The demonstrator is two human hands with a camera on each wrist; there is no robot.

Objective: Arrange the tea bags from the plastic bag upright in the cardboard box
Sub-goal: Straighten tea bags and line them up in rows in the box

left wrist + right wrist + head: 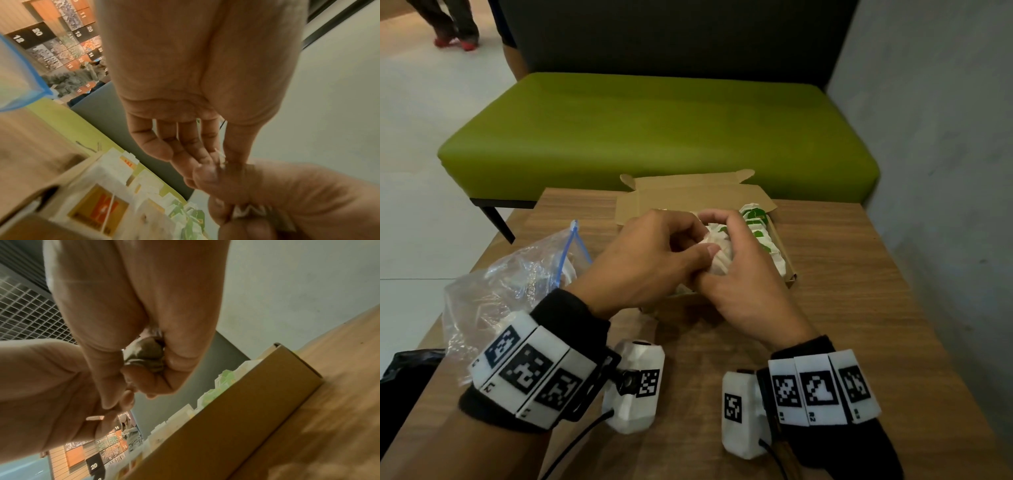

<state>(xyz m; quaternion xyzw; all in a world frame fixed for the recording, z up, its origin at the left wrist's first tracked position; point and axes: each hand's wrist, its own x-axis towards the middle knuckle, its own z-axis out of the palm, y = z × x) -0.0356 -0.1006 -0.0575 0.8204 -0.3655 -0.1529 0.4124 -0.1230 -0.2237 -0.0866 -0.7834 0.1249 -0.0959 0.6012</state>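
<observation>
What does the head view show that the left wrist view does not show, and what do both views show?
Only the head view shows the wooden table, the green bench, the whole plastic bag and both wristbands. Only the left wrist view shows the orange-labelled tea bags in the cardboard box and a numbered wall display. Both show the left hand and right hand gripping a tea bag over the box.

Left hand (650, 260) and right hand (739, 270) touching, fingers curled, pinching
</observation>
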